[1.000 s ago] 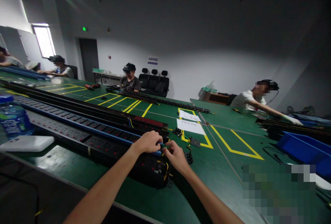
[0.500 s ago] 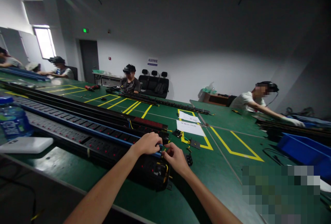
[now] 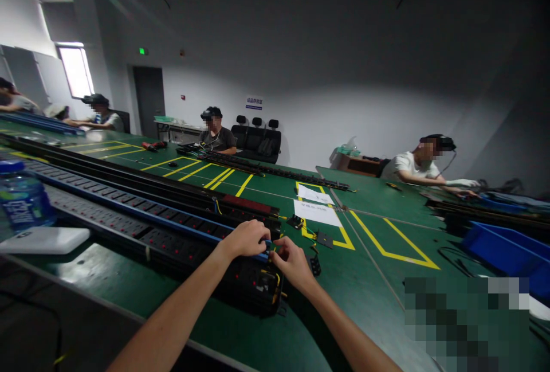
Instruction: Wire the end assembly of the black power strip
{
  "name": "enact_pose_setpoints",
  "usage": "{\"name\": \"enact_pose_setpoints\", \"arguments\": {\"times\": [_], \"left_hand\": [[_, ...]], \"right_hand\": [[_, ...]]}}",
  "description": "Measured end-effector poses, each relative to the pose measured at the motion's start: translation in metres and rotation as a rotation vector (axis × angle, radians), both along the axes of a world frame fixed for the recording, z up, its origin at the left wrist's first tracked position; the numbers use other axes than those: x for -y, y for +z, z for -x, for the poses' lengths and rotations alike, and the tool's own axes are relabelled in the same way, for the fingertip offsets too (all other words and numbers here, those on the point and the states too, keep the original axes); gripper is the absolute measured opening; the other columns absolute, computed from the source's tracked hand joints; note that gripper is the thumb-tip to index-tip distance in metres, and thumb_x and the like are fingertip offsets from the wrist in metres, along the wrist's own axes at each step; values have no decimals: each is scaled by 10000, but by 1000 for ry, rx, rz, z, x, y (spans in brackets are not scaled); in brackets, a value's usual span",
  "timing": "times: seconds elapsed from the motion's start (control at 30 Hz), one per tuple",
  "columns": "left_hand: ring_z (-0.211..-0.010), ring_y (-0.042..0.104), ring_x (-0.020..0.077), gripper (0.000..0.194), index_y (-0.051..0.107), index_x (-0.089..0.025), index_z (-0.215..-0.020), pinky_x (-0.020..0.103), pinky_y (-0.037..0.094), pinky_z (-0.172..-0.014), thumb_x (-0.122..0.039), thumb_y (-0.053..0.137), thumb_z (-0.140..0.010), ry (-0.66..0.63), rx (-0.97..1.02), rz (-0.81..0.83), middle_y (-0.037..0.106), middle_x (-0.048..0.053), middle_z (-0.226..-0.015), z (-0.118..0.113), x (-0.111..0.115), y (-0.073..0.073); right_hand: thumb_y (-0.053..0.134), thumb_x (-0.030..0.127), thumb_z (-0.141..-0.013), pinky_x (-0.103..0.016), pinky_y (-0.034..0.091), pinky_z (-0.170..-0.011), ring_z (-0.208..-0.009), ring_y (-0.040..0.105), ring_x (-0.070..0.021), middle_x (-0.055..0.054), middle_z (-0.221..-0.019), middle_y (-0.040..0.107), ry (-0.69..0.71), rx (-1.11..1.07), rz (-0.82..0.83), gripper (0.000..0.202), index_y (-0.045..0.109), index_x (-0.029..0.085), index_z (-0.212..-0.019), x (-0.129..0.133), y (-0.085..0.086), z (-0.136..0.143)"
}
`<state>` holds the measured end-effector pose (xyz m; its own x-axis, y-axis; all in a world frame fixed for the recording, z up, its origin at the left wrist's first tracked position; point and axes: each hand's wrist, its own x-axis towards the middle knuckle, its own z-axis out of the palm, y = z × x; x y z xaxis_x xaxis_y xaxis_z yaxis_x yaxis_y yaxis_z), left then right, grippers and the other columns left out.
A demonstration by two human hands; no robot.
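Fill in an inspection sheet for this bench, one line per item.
Surface: green tabletop with yellow lines.
Job's things: blue-edged socket strip and front socket strip, side by side.
Clutter: bottle, white case, paper sheets.
Grip: left hand and right hand close together at the blue-edged socket strip's end; anything pinched is too small to tell.
Cables: yellow wire at the front socket strip's end; black cable beside blue bin.
Surroundings: co-worker in a dark top, black seats.

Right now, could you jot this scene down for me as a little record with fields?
Left hand: fingers bent over the near end of the blue-edged strip
Right hand: fingertips close to the left's; what they grip is too small to tell
Surface: green table
Far left: bottle, white case
Beyond the hands: paper sheets
Right: blue bin
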<state>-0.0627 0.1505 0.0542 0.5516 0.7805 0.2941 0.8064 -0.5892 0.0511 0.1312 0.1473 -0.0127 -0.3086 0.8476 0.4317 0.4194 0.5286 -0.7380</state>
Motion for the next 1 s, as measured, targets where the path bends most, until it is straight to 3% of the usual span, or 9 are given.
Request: {"name": "enact_pose_setpoints", "arguments": {"times": [1.0], "left_hand": [[-908,640,223,223,709,-228,-955,307,495,-789,-221,542,-808,19,-41,8,675,58,-939,-2,3,4]], "right_hand": [[592,330,-832,-253,345,-545,-580,547,-165,35,-621,571,26,12,36,206,566,185,-976,3,3,0]]}}
